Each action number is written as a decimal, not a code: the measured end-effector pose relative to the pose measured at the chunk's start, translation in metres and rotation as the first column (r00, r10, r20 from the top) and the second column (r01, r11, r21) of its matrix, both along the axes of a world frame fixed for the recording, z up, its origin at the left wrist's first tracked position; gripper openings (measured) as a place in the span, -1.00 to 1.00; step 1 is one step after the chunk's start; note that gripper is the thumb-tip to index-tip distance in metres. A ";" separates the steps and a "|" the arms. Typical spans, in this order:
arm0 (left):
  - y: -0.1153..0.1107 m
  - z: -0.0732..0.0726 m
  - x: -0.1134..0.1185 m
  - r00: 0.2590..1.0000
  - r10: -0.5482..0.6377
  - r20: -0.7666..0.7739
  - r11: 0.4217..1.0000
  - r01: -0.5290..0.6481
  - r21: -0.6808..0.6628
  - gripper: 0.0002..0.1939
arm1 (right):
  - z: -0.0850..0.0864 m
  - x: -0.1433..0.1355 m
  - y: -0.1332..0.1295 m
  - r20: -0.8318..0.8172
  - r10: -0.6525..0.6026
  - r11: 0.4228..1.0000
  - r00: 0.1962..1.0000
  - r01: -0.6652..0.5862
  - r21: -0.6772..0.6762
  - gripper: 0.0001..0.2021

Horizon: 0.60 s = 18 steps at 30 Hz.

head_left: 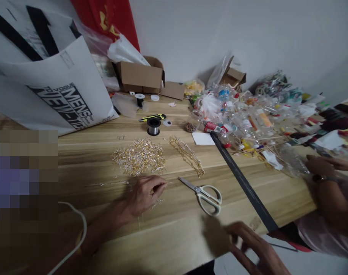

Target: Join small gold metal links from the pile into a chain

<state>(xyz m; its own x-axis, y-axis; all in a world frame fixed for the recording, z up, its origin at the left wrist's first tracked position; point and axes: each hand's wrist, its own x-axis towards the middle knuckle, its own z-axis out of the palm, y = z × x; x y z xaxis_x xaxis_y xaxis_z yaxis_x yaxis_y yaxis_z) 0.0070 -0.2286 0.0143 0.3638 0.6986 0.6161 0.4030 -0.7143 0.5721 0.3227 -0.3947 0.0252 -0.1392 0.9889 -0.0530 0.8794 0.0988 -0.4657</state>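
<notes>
My left hand [147,193] rests low over the wooden table with thumb and fingertips pinched together. A faint thin thread seems to come from the fingertips. Beside this hand, a fine beaded strand [110,184] lies on the wood, and a short piece of chain [157,203] is just below the fingers. My right hand [255,248] hovers near the table's front edge, its fingers bent and apart, with nothing visible in them. Between the hands are scissors [204,194] with pale handles. Behind the left hand lie a pile of gold and clear beaded pieces [141,156] and gold beaded chains [188,156].
Wire spools [153,127], a yellow utility knife [152,117] and a jar of beads [193,121] stand farther back. A dark strip [242,179] crosses the table. Plastic bottles [248,122] are heaped at right, near another person's arm [331,183]. A white cable [83,225] loops over my left forearm.
</notes>
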 end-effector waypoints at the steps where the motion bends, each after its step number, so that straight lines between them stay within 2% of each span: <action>1: -0.001 0.000 0.001 1.000 0.007 0.006 1.000 -0.007 -0.016 -0.85 | 0.001 -0.005 0.018 0.047 0.096 0.992 0.994 -0.099 0.073 -0.68; 2: -0.001 0.000 0.001 1.000 0.011 0.012 0.999 -0.011 -0.035 -0.85 | 0.001 -0.012 0.036 0.132 0.152 0.974 0.980 -0.171 0.149 -0.65; 4: -0.002 0.001 0.002 1.000 0.013 0.023 0.997 -0.011 -0.083 -0.85 | 0.000 -0.025 0.069 0.302 0.128 0.947 0.945 -0.207 0.247 -0.60; 7: -0.001 0.004 0.003 0.999 0.023 0.037 0.981 -0.015 -0.194 -0.85 | -0.001 -0.039 0.097 0.413 0.181 0.937 0.893 -0.284 0.203 -0.57; 12: 0.002 0.008 0.003 0.992 0.002 0.130 0.905 0.054 -0.422 -0.84 | 0.008 -0.034 0.095 0.396 0.253 0.952 0.883 -0.300 0.059 -0.58; 15: 0.004 0.009 0.002 0.978 -0.004 0.206 0.855 0.111 -0.507 -0.85 | 0.022 -0.032 0.092 0.367 0.281 0.958 0.887 -0.283 -0.050 -0.55; 18: 0.004 0.006 0.002 0.979 -0.016 0.201 0.815 0.129 -0.564 -0.84 | 0.040 -0.050 0.102 0.252 0.304 0.952 0.919 -0.301 -0.048 -0.64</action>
<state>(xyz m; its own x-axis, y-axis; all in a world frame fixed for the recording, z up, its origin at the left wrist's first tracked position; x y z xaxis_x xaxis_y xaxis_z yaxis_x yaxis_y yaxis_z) 0.0090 -0.2244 0.0207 0.3508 0.9205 0.1720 0.2141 -0.2577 0.9422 0.2726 -0.2931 0.0656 -0.4125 0.9011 -0.1336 0.8968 0.3760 -0.2331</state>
